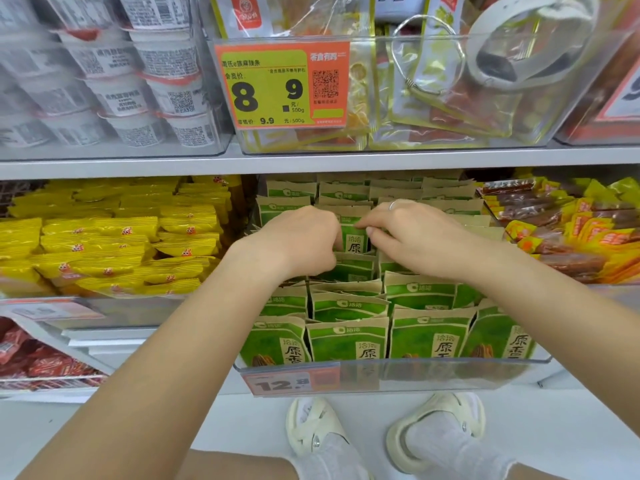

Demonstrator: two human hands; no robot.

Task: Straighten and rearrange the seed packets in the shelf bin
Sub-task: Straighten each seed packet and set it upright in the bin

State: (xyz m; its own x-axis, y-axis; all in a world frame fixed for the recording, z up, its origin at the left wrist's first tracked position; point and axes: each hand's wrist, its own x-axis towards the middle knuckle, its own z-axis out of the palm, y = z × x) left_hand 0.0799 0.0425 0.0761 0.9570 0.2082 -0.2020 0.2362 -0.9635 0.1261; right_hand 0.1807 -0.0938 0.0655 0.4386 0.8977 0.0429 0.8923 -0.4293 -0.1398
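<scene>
Green-and-tan seed packets (348, 336) stand in rows inside a clear plastic shelf bin (391, 370). Both my hands reach into the middle of the bin. My left hand (298, 240) has its fingers curled down among the packets, gripping the left edge of one upright green packet (353, 237). My right hand (412, 237), with a ring on one finger, pinches the same packet's top right edge with fingertips and thumb. Packets behind my hands are partly hidden.
Yellow snack bags (114, 244) fill the bin to the left; red and orange snack packs (568, 233) lie to the right. A shelf above carries a clear bin with an orange price tag (280, 88). My feet in pale sandals (434, 431) stand on the floor below.
</scene>
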